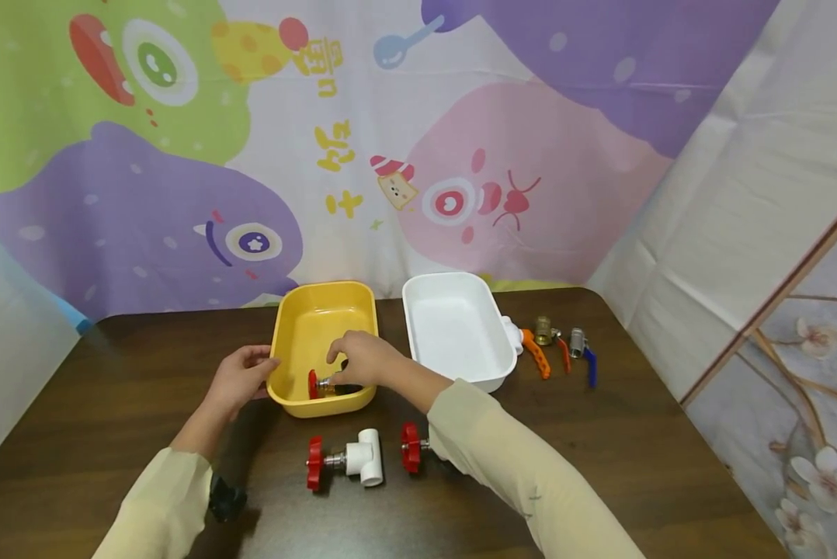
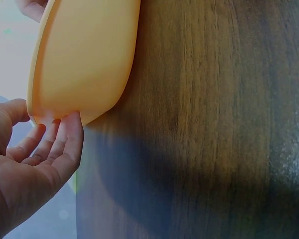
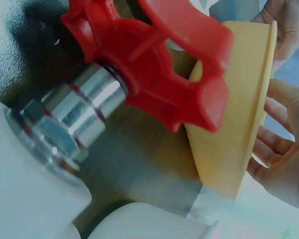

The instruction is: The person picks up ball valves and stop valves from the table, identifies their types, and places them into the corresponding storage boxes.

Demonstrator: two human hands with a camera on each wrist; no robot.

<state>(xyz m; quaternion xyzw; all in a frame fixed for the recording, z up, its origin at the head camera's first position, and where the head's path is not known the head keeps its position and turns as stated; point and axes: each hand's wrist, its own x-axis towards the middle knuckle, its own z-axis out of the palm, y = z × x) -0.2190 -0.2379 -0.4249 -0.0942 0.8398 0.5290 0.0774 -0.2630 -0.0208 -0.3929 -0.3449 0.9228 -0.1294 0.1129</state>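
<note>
My left hand [image 1: 240,379] pinches the left rim of the yellow tray [image 1: 324,291], thumb at the rim and fingers against the outer wall, as the left wrist view also shows. Inside the tray's near end, my right hand [image 1: 369,359] has its fingers and thumb curled round the dark body of a valve [image 1: 314,384] with a red handwheel and metal stem. That valve lies sideways, partly hidden by the hand. On the table in front are a white tee valve [image 1: 364,458] with a red handwheel and another red-handwheel valve [image 1: 410,448], mostly covered by my right sleeve.
Right of the yellow tray stands a white tray [image 1: 453,318]. Beside it lie an orange-handled white valve [image 1: 536,353], a brass valve with a red lever [image 1: 543,331] and a silver valve with a blue lever [image 1: 578,342]. A printed curtain [image 1: 362,155] hangs behind the table.
</note>
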